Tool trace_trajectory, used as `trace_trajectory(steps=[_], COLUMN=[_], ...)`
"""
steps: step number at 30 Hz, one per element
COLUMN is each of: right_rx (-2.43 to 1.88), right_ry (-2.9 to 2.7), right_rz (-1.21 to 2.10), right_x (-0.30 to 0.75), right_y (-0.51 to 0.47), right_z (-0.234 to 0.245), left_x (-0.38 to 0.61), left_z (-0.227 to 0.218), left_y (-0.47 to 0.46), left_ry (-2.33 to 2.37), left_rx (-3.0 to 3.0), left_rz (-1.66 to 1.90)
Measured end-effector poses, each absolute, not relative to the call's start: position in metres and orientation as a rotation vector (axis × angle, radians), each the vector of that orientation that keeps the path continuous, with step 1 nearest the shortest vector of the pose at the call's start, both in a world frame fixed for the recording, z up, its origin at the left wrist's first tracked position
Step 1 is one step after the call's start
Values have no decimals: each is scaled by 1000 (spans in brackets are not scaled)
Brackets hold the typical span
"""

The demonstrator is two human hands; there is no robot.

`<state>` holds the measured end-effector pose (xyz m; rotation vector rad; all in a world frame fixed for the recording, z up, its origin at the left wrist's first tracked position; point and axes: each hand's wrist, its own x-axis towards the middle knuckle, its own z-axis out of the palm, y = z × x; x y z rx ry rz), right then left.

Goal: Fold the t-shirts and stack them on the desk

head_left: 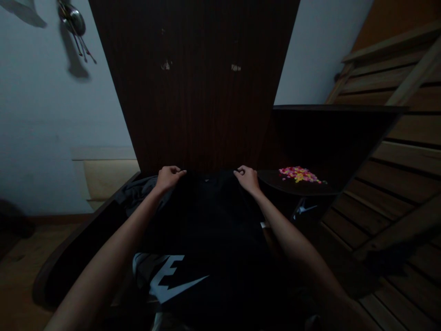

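A black shirt lies spread in front of me, with a small label near the middle of its far edge. At the left end of that edge, my left hand is closed in a pinch on the dark cloth. My right hand pinches the cloth at the right end, level with the left. Nearer to me shows a large pale print of a letter and a swoosh; in the dark I cannot tell which garment bears it. Beside my left wrist lies a crumpled grey cloth.
A dark wooden panel rises behind the shirt. On a rounded shelf at the right lies a pile of small pink and yellow pieces. Wooden slats stand farther right. A metal fixture hangs on the left wall.
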<state>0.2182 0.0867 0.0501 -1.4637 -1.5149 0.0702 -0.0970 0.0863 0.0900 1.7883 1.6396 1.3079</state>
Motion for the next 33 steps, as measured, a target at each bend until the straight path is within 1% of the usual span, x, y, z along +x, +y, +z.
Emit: trace_trajectory(steps=[4, 9, 14, 18, 23, 26, 30, 33], right_rx=[-1386, -1337, -1301, -1288, -1265, -1267, -1234, -1222], right_ry=[-1616, -1679, -1696, -1696, -1695, -1670, -1658, -1617], right_rz=[75, 147, 247, 310, 374, 478, 536, 599], right_x=[176, 134, 130, 136, 135, 133, 132, 132], right_y=[72, 57, 52, 52, 44, 37, 34, 36], right_z=[55, 50, 44, 44, 50, 53, 53, 50], left_x=[-55, -21, -14, -17, -18, -18, -16, -15], left_z=[79, 55, 33, 25, 26, 32, 41, 46], left_y=[77, 71, 72, 70, 65, 60, 49, 41], left_ry=[1536, 1449, 1288, 1177, 1180, 1233, 1304, 1336], left_rx=[1843, 1842, 1661, 1618, 1693, 1758, 1818, 1840], left_rz=[1290, 1317, 1302, 1269, 1275, 1316, 1409, 1415])
